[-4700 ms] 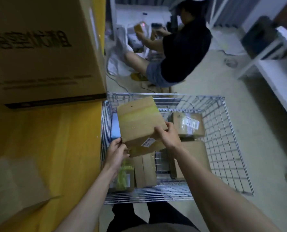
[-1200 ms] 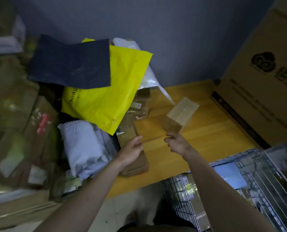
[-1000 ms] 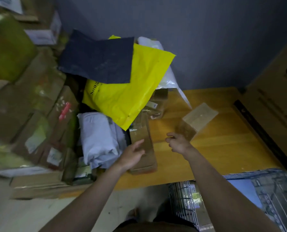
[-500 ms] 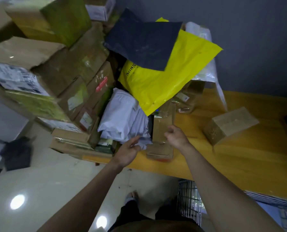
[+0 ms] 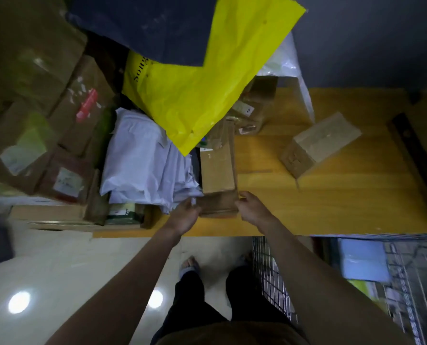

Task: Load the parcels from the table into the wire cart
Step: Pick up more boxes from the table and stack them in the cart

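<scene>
We log a long brown carton (image 5: 217, 170) lying on the wooden table (image 5: 344, 207), near edge; our left hand (image 5: 186, 215) and right hand (image 5: 251, 210) grip its near corners. Above it, a yellow mailer (image 5: 207, 78) (print partly legible, "Song…"); another carton (image 5: 251, 108) bears a label marked "2". Wire cart (image 5: 272, 277) stands lower right.

A single wide-angle head camera looks steeply down from above the person's own arms, facing the wooden tabletop (image 5: 344, 202) and the wall behind it. The near tabletop edge crosses mid-frame, the floor (image 5: 58, 270) and feet lie directly below, and the wire cart (image 5: 272, 277) sits lower right.
</scene>
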